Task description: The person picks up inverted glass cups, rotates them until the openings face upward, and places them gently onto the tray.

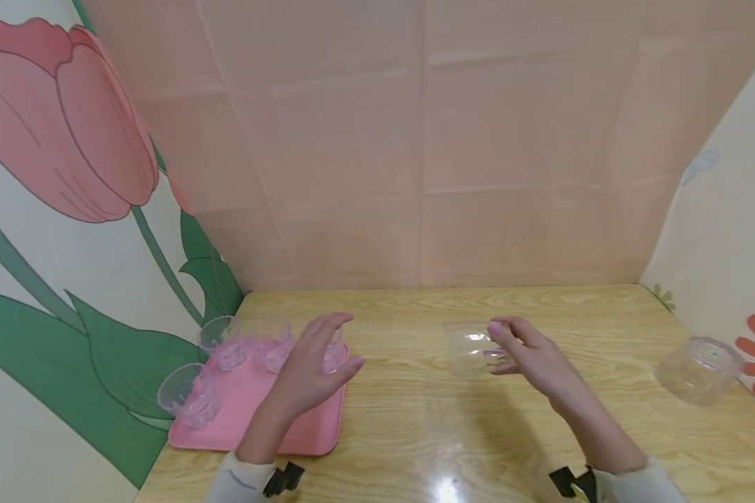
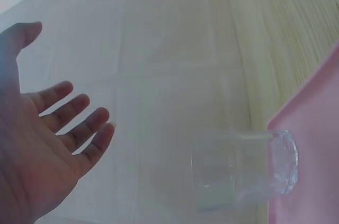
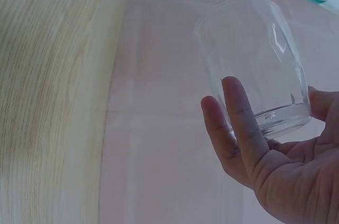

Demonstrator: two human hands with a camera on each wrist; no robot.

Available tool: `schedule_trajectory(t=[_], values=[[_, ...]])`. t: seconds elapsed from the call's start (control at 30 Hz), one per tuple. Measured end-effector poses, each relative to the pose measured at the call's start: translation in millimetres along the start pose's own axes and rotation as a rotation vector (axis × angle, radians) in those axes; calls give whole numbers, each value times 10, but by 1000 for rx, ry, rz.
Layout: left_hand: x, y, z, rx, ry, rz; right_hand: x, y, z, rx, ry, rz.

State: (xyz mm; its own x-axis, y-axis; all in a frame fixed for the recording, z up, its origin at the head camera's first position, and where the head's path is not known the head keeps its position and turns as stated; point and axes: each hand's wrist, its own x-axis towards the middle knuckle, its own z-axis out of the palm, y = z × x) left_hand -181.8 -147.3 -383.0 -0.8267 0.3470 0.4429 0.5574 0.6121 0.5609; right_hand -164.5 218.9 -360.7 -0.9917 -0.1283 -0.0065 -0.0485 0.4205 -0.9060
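Note:
My right hand (image 1: 535,356) grips a clear drinking glass (image 1: 462,346) near its base, raised over the table and lying on its side with the mouth pointing left. In the right wrist view, fingers (image 3: 241,113) and thumb wrap the thick bottom of this glass (image 3: 249,49). My left hand (image 1: 308,377) hovers by the right part of a pink tray (image 1: 245,419), fingers spread and thumb apart, holding nothing. Several clear glasses stand upright on the tray, one at its front left (image 1: 191,398). Another tray glass (image 2: 233,171) shows beyond the left hand (image 2: 47,150) in the left wrist view.
One more clear glass (image 1: 701,370) stands upside down at the right side of the wooden table (image 1: 403,419). A pink cloth (image 1: 428,175) hangs behind the table. Painted walls flank it, the left one (image 1: 101,258) close to the tray.

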Motion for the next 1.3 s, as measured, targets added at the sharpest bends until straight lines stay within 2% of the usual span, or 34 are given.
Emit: schedule_trajectory(t=[0.4,0.77,1.0,1.3], values=[[57,94,84,-42,-25,34,17,-57,103,44,-17,7],[91,170,167,-83,-36,94,31,-98,200,166,-63,-22],[106,265,196,-100,-71,75,26,-140,255,183,-84,-30],[114,336,238,-123,-99,84,32,-169,322,203,-104,-16]])
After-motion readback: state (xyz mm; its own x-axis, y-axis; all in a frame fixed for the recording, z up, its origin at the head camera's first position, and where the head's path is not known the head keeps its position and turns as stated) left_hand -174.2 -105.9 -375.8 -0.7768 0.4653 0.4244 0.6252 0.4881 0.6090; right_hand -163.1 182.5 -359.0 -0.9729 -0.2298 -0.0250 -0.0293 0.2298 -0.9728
